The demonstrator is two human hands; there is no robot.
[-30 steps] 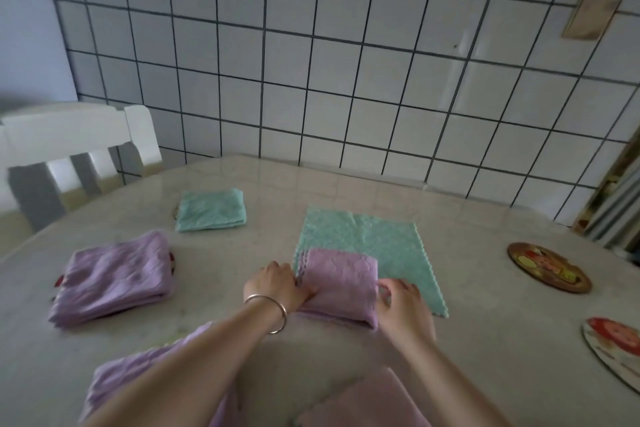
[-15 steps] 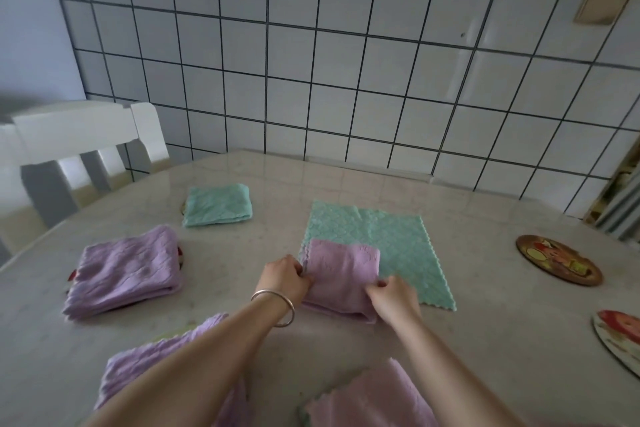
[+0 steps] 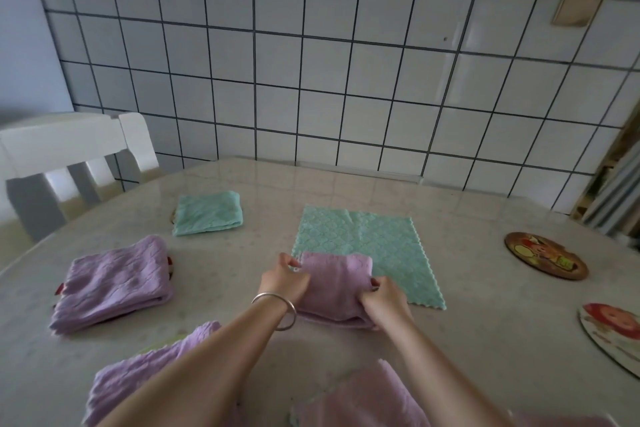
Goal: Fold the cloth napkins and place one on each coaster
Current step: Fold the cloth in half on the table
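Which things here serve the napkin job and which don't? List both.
Job:
folded lilac cloth napkin, gripped by left hand and right hand
flat mint-green cloth napkin
folded mint-green napkin
folded lilac napkin at left
round brown picture coaster
round red-and-white coaster

Lying about:
white wooden chair
silver bangle

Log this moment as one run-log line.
both hands grip folded purple napkin | lying over flat green napkin | brown coaster bare

Pale marbled table (image 3: pixel 467 340). Laid on it: spread green napkin (image 3: pixel 377 250), folded green napkin (image 3: pixel 207 213) far left, folded purple napkins (image 3: pixel 110 282) left and near, two picture coasters (image 3: pixel 545 255) at right.
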